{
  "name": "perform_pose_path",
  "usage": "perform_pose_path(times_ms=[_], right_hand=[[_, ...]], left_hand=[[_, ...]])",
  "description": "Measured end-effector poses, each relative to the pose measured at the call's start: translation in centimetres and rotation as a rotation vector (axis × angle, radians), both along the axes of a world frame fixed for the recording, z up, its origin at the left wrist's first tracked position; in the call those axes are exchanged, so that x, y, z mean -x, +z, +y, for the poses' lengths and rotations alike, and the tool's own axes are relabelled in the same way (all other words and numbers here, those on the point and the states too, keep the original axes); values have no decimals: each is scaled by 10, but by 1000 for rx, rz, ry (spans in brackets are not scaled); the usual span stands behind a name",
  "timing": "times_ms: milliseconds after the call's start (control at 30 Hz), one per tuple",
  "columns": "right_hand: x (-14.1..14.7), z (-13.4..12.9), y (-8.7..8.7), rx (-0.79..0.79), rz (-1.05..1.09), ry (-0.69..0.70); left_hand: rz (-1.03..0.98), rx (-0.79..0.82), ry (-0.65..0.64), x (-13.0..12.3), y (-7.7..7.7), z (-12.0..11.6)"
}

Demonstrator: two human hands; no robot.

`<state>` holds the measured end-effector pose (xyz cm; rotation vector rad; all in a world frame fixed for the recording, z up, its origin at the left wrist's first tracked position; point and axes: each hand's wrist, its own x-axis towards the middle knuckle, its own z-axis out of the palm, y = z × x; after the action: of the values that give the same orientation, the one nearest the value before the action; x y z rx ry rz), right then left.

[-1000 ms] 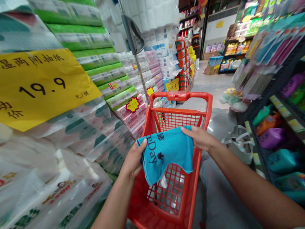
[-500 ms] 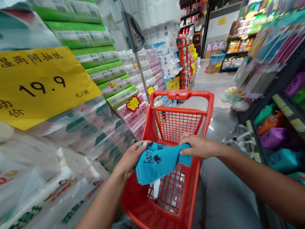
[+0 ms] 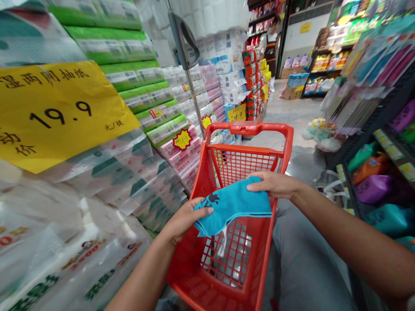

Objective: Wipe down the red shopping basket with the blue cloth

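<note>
Currently, the folded blue printed cloth (image 3: 231,206) hangs over the red shopping basket (image 3: 257,263), the left hand (image 3: 190,217) pinching its near left end, the right hand (image 3: 271,185) pinching its far right edge.

We are in a shop, in a supermarket-style aisle of household goods. To our left, green-wrapped tissue packs (image 3: 112,49) rise in a tall stack beside a yellow price sign (image 3: 65,116) hand-lettered "19.9", and a starburst price tag (image 3: 182,139) sits on pink packs (image 3: 183,162). Before us stands a red shopping basket (image 3: 183,263); to our right, shelf labels (image 3: 391,144) edge racks of coloured plastic bottles (image 3: 373,188).
</note>
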<state>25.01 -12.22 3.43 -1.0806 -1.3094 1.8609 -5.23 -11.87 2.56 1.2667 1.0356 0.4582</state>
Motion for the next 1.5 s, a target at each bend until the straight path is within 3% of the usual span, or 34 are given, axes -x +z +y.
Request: perform_pose_path(times_ms=[67,167,233,333,400,533,667,733,833,933,1000,1100,1200,1267,1333,1500], right_hand=[[0,2,-1,-112,-125,-57],[5,2,0,-267,-287,-117],[12,0,5,-388,-338,-21],[22,-2,14,-528,-365,162],[25,0,18,-553,-337,174],[21,6,23,-583,-300,63],[16,1,21,-725,-366,-83],[21,-9,13,-848,-436,-119],[39,-29,-5,-963,-541,-105],[52,-45,-22,-960,-609,-22],[52,-47,-28,-962,-563,25],[42,-39,-29,-977,-557,-130],[34,-27,-28,-860,-580,-203],[35,-21,-31,-737,-509,-197],[41,-16,-36,-691,-432,-280],[52,-6,-48,-853,-462,-526]], left_hand=[[89,-71,24,3,-9,3],[210,-212,-148,-2,-15,4],[111,-239,-272,-14,-14,2],[-130,-181,-307,-36,-14,-1],[-195,-93,-279,-50,-18,-4],[-185,21,-217,-61,-37,-6],[-173,170,-4,-59,-51,-3],[-218,214,107,-58,-50,-1],[-349,252,172,-60,-38,-4],[-460,284,197,-63,-26,-12],[-430,224,217,-63,-22,-17],[-324,89,183,-61,-21,-20],[-235,12,75,-57,-17,-15],[-236,0,89,-57,-14,-10],[-308,27,128,-61,-12,-5],[-486,112,132,-91,-27,5]])
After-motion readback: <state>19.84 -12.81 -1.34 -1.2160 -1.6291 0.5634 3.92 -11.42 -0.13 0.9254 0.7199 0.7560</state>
